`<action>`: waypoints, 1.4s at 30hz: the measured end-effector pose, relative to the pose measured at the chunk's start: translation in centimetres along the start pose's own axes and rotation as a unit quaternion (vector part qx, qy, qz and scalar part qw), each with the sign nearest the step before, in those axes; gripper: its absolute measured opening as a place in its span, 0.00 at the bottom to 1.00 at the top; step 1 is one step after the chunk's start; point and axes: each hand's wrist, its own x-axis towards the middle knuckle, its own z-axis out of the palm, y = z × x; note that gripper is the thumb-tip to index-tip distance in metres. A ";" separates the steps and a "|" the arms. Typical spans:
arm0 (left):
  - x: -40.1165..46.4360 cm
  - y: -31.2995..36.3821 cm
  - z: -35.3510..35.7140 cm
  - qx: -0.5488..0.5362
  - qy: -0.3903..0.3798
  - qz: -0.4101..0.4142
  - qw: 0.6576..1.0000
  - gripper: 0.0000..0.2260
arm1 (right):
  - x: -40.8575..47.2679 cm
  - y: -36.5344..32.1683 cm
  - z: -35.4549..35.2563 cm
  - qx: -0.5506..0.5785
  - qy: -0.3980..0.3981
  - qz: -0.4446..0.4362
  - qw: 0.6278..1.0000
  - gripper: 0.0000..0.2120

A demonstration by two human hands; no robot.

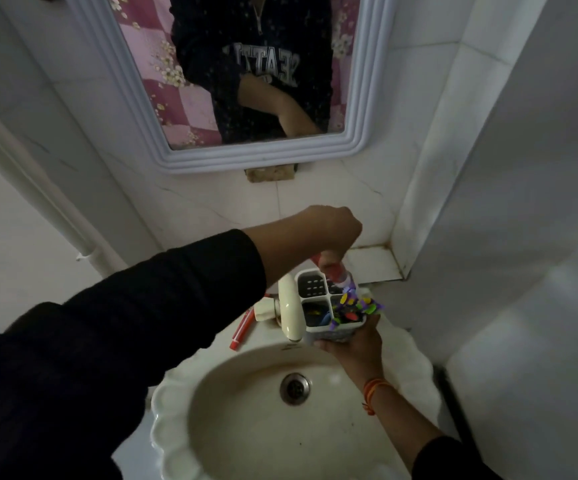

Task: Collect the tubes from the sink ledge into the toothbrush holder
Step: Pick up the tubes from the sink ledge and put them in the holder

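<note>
My left hand (329,230) is closed around the top of a red and white tube (336,271) whose lower end sits in a rear compartment of the white toothbrush holder (311,284). My right hand (353,344) grips the holder from below, holding it above the far right rim of the sink. The holder has several compartments; colourful items (353,311) fill the front right one. A second red tube (242,329) lies on the sink ledge left of the tap.
A cream tap (291,308) stands just left of the holder. The white sink basin (246,403) with its drain (294,388) lies below. A mirror (246,74) hangs on the tiled wall, and a small tiled ledge (372,263) sits behind the holder.
</note>
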 end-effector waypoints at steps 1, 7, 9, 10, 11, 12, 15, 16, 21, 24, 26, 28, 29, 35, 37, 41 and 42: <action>0.1 0.7 0.2 -0.020 0.014 -0.004 1.000 0.17 | 0.0 0.0 0.0 0.001 0.001 -0.001 1.000 0.46; 1.1 2.0 4.3 -0.109 0.044 -0.013 0.993 0.12 | 0.0 -0.2 -0.3 0.010 0.003 -0.014 1.000 0.45; 1.7 2.0 5.0 -0.130 0.043 -0.024 0.990 0.07 | 0.1 -0.2 -0.5 0.010 0.004 -0.016 1.000 0.44; 1.8 2.0 5.0 -0.142 0.036 -0.030 0.989 0.04 | 0.1 -0.2 -0.6 0.011 0.004 -0.017 1.000 0.44; 1.8 1.8 4.9 -0.158 0.027 -0.034 0.986 0.03 | 0.1 -0.1 -0.7 0.014 0.006 -0.017 1.000 0.44; 1.9 1.5 4.7 -0.197 0.019 -0.040 0.979 0.02 | 0.2 0.0 -0.8 0.016 0.007 -0.015 1.000 0.44; 1.3 -1.3 4.0 -0.303 0.008 -0.076 0.950 0.08 | 0.4 0.0 -0.9 0.017 0.002 -0.018 1.000 0.44; 1.1 -2.7 4.4 -0.318 0.021 -0.093 0.943 0.09 | 0.4 0.1 -0.9 0.014 -0.004 -0.018 1.000 0.45; 1.3 -9.4 9.7 -0.239 0.034 -0.175 0.955 0.12 | 0.2 -0.2 -0.7 0.017 -0.022 -0.019 0.999 0.43; 1.7 -10.6 13.1 -0.205 0.005 -0.186 0.961 0.13 | 0.2 -0.7 -0.7 0.025 -0.018 -0.039 0.999 0.37; 1.9 -10.6 14.9 -0.179 -0.005 -0.185 0.966 0.13 | 0.2 -0.8 -0.6 0.028 -0.016 -0.050 0.998 0.36; 2.2 -10.6 16.4 -0.152 0.001 -0.197 0.969 0.14 | 0.2 -0.7 -0.5 0.027 -0.016 -0.057 0.998 0.36; 2.5 -10.5 17.1 -0.145 0.001 -0.206 0.968 0.14 | 0.3 -0.5 -0.5 0.028 -0.018 -0.063 0.997 0.37; 2.9 -10.3 18.6 -0.098 0.000 -0.189 0.977 0.17 | 0.8 -0.1 -0.3 0.022 -0.012 -0.070 0.997 0.34; 2.9 -10.4 18.0 -0.093 0.000 -0.167 0.982 0.16 | 0.9 0.2 -0.3 0.024 -0.010 -0.069 0.997 0.35; 2.2 -9.8 14.6 -0.081 0.014 -0.100 0.992 0.19 | 0.9 0.3 -0.2 0.020 -0.011 -0.069 0.997 0.36; 2.1 -9.6 13.4 -0.092 0.015 -0.086 0.992 0.19 | 1.0 0.4 -0.1 0.023 -0.015 -0.063 0.998 0.37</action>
